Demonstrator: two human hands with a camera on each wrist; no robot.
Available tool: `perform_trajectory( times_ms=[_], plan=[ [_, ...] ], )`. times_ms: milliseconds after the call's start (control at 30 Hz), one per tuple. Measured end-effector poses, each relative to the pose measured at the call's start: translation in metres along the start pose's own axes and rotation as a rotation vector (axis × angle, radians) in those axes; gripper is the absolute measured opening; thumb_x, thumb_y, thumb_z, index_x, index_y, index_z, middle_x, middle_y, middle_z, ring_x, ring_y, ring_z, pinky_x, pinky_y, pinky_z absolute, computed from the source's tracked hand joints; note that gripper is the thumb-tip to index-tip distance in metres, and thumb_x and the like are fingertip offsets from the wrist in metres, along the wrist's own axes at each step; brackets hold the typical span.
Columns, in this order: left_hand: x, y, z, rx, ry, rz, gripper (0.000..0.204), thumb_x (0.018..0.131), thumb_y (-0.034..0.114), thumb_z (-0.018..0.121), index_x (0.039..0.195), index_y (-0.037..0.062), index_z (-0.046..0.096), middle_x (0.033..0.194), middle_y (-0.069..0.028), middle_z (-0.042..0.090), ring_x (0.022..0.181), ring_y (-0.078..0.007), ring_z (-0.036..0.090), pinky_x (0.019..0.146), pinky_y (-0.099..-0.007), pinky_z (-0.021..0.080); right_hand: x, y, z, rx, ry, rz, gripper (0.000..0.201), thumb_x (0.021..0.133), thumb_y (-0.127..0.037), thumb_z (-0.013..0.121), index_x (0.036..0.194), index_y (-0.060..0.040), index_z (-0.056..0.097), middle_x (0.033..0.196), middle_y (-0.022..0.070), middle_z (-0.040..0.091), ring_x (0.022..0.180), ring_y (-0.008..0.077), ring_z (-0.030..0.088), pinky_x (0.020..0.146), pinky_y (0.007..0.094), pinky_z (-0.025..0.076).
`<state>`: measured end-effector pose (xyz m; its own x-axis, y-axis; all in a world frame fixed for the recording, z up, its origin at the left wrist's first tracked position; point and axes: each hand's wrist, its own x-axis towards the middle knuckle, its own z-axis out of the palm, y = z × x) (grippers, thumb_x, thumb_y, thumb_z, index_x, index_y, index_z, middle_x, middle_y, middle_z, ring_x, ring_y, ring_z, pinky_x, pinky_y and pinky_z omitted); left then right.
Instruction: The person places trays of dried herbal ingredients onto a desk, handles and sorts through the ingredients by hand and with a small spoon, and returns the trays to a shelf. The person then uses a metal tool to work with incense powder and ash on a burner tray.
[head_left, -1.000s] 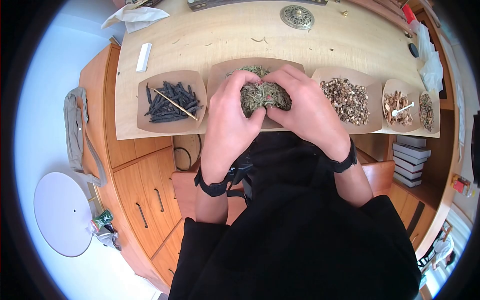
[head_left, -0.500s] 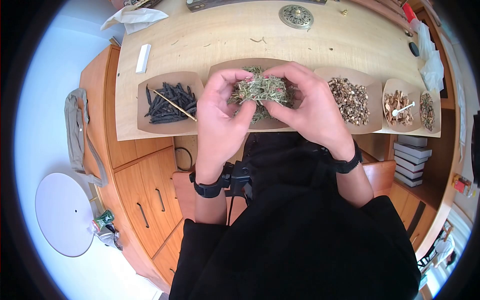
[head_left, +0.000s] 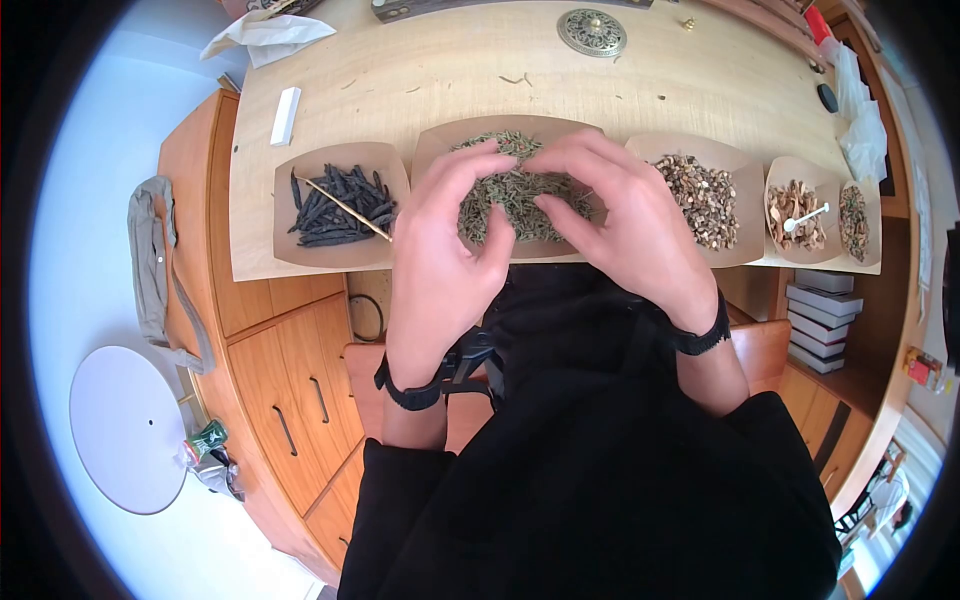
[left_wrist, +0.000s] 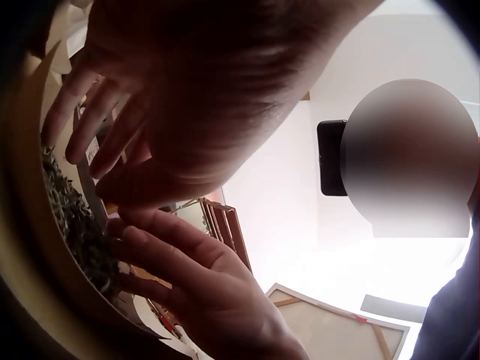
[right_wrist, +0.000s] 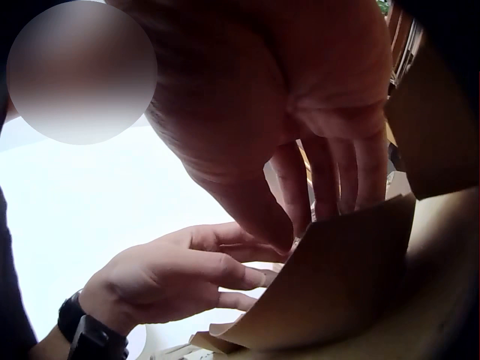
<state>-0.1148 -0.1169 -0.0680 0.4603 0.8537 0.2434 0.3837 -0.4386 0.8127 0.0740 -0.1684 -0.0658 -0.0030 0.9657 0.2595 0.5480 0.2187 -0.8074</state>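
Dried green herb sprigs [head_left: 520, 208] fill the middle paper tray [head_left: 447, 137] at the front of the table. My left hand [head_left: 440, 245] hovers over the tray's left side, fingers loosely bent and thumb apart from them. Opposite it, my right hand [head_left: 635, 225] arches over the right side in a like pose. Nothing shows between the fingers of either hand. In the left wrist view, both hands' fingertips hang close over the herbs [left_wrist: 75, 217]. The tray's wall [right_wrist: 330, 277] hides its contents in the right wrist view.
Left stands a tray of dark dried pods [head_left: 345, 205] with a thin stick across it. To the right are trays of brown chopped pieces [head_left: 700, 200], pale slices with a small white spoon [head_left: 805, 217], and mixed herbs [head_left: 853, 222]. A round metal lid [head_left: 592, 33] lies farther back.
Both hands held a raised clump of herbs half a second ago. They have let it go and drawn apart slightly; the herbs now lie loose in the tray.
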Motion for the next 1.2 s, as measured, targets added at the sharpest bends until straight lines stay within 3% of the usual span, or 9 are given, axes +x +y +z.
perform_trajectory(
  times_ms=[133,200,300,400,600,800,933,1000,1200],
  plan=[
    [-0.001,0.007,-0.010,0.274,-0.134,0.087,0.052,0.079,0.000,0.073,0.129,0.0063,0.063,0.131,-0.0166,0.062,0.118,-0.0390,0.060,0.102,-0.0455,0.050,-0.002,-0.002,-0.005,-0.089,-0.059,-0.007,0.037,0.082,-0.006,0.077,0.118,-0.0001,0.068,0.116,0.0166,0.065,0.109,0.0385,0.063,0.092,0.0445,0.054],
    [-0.001,0.007,-0.009,0.297,-0.178,0.055,0.058,0.077,0.001,0.074,0.133,0.0062,0.061,0.134,-0.0164,0.059,0.121,-0.0388,0.057,0.103,-0.0463,0.049,-0.005,-0.003,-0.003,-0.216,-0.065,-0.023,0.053,0.077,-0.007,0.081,0.126,0.0019,0.064,0.125,0.0160,0.061,0.121,0.0373,0.057,0.098,0.0438,0.053],
    [0.001,0.007,-0.005,0.318,-0.217,0.017,0.067,0.075,0.001,0.076,0.139,0.0062,0.056,0.135,-0.0170,0.056,0.124,-0.0390,0.054,0.105,-0.0454,0.047,-0.006,-0.002,0.003,-0.241,-0.095,0.065,0.071,0.075,-0.012,0.084,0.140,-0.0023,0.058,0.135,0.0173,0.057,0.123,0.0382,0.057,0.106,0.0438,0.049],
    [0.005,0.004,-0.002,0.329,-0.217,0.010,0.071,0.073,0.001,0.076,0.141,0.0054,0.055,0.132,-0.0175,0.057,0.123,-0.0397,0.054,0.106,-0.0440,0.046,-0.005,-0.004,0.005,-0.268,-0.101,0.093,0.075,0.075,-0.011,0.084,0.143,-0.0001,0.055,0.133,0.0180,0.058,0.122,0.0387,0.057,0.105,0.0439,0.050],
    [0.012,-0.002,0.002,0.319,-0.237,0.013,0.071,0.073,-0.001,0.075,0.141,0.0036,0.054,0.127,-0.0172,0.056,0.119,-0.0404,0.054,0.103,-0.0448,0.046,0.001,0.007,0.015,-0.257,-0.103,0.005,0.069,0.072,-0.005,0.081,0.135,0.0056,0.056,0.121,0.0189,0.058,0.116,0.0389,0.057,0.099,0.0448,0.054],
    [0.015,-0.005,0.006,0.287,-0.242,-0.012,0.064,0.072,-0.002,0.072,0.133,0.0033,0.057,0.123,-0.0181,0.058,0.120,-0.0407,0.056,0.102,-0.0435,0.048,0.002,0.002,0.023,-0.231,-0.076,0.116,0.056,0.072,-0.002,0.078,0.125,0.0033,0.062,0.117,0.0174,0.060,0.113,0.0389,0.060,0.098,0.0438,0.053],
    [0.016,-0.002,0.007,0.231,-0.211,-0.039,0.051,0.072,-0.005,0.072,0.122,-0.0015,0.060,0.117,-0.0196,0.059,0.115,-0.0417,0.056,0.101,-0.0472,0.048,0.002,0.005,0.022,-0.193,-0.071,0.110,0.053,0.072,-0.001,0.078,0.123,0.0031,0.063,0.114,0.0183,0.061,0.108,0.0396,0.062,0.094,0.0437,0.054],
    [0.016,-0.004,0.007,0.209,-0.200,-0.043,0.051,0.071,-0.005,0.073,0.120,-0.0010,0.061,0.115,-0.0198,0.061,0.114,-0.0420,0.057,0.099,-0.0475,0.048,0.001,0.007,0.023,-0.212,-0.032,0.042,0.052,0.071,0.000,0.078,0.121,0.0032,0.064,0.112,0.0187,0.062,0.105,0.0397,0.063,0.090,0.0429,0.056],
    [0.015,-0.005,0.008,0.188,-0.145,-0.015,0.047,0.070,-0.006,0.075,0.115,-0.0013,0.064,0.109,-0.0208,0.066,0.108,-0.0432,0.062,0.094,-0.0480,0.051,0.002,0.008,0.022,-0.162,-0.052,0.082,0.049,0.070,0.002,0.078,0.118,0.0031,0.064,0.113,0.0192,0.063,0.104,0.0404,0.064,0.088,0.0442,0.056]
  ],
)
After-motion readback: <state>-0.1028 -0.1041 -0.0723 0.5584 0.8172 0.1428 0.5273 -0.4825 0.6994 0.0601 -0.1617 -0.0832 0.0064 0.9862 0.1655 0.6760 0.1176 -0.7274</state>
